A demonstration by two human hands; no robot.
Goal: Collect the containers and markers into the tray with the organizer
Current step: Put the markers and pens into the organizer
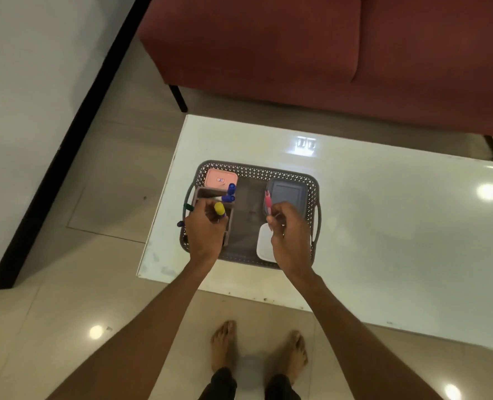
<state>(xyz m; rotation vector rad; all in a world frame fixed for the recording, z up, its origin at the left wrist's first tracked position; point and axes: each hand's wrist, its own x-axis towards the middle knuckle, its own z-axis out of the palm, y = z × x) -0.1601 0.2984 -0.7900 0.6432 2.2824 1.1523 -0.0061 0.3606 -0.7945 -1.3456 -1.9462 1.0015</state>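
Note:
A grey perforated tray (256, 170) sits on the white table. Inside it are a pink lidded container (219, 178) at the far left, a blue-grey container (288, 194) at the far right and a white container (265, 243) at the near right. A grey organizer (207, 194) stands along the tray's left side with two blue-capped markers (230, 192) in it. My left hand (206, 229) grips several markers over the organizer, among them a yellow-capped marker (219, 208) and a green one (188, 207). My right hand (290, 229) pinches a pink marker (267, 202) above the tray.
The glossy white table (369, 220) stretches far to the right. A red sofa (297, 47) stands behind it. My bare feet (256, 346) are on the tiled floor at the table's near edge.

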